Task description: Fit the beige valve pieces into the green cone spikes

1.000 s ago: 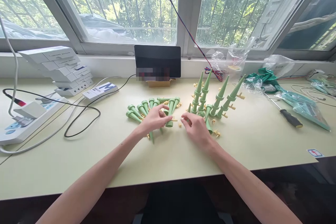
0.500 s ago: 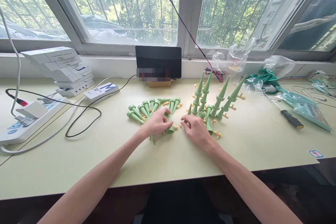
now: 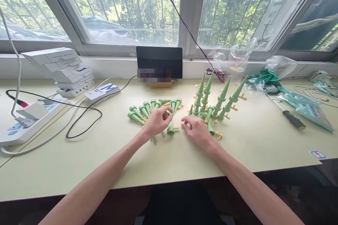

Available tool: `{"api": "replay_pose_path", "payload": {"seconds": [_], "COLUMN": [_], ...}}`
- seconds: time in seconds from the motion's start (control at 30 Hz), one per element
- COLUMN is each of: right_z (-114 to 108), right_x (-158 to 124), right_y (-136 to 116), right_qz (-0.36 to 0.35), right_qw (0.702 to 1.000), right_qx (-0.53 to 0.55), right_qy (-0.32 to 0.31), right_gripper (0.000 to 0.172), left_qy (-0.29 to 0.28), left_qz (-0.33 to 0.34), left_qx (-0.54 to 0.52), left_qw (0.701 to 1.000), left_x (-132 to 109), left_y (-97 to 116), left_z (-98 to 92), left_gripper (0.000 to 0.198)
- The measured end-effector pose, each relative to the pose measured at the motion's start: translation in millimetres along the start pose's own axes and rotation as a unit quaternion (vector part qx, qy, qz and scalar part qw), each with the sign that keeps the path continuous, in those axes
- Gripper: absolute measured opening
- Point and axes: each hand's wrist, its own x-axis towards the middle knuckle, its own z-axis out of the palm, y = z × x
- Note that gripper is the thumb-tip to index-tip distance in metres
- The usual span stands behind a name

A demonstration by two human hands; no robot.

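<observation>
Pinching a green spike [image 3: 170,126] with left hand [image 3: 157,122]

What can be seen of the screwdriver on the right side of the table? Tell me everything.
The screwdriver lies flat on the pale green table, far to the right of both hands and untouched by them. It has a thick black handle with a yellowish butt end, which points toward the near right, and a thin metal shaft that runs up and left toward the crumpled green plastic bags. Its tip is too small to make out. A clear bag of green parts lies just beyond it.
</observation>
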Motion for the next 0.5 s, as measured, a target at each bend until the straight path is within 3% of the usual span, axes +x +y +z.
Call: {"api": "replay_pose_path", "payload": {"seconds": [0.2, 0.5], "right_z": [3.4, 3.2], "right_x": [-0.4, 0.1], "right_y": [2.5, 3.2], "right_qz": [0.003, -0.008], "right_qw": [0.999, 0.999], "right_qx": [-0.02, -0.031], "right_qy": [-0.03, -0.035], "right_gripper": [0.012, 0.011], "left_qy": [-0.013, -0.015], "left_qz": [0.031, 0.021], "left_qx": [-0.01, -0.016], "left_qw": [0.999, 1.0], "left_x": [-0.9, -0.2], "left_y": [2.6, 0.9], "left_z": [3.8, 4.8], "left_gripper": [0.019, 0.023]}}
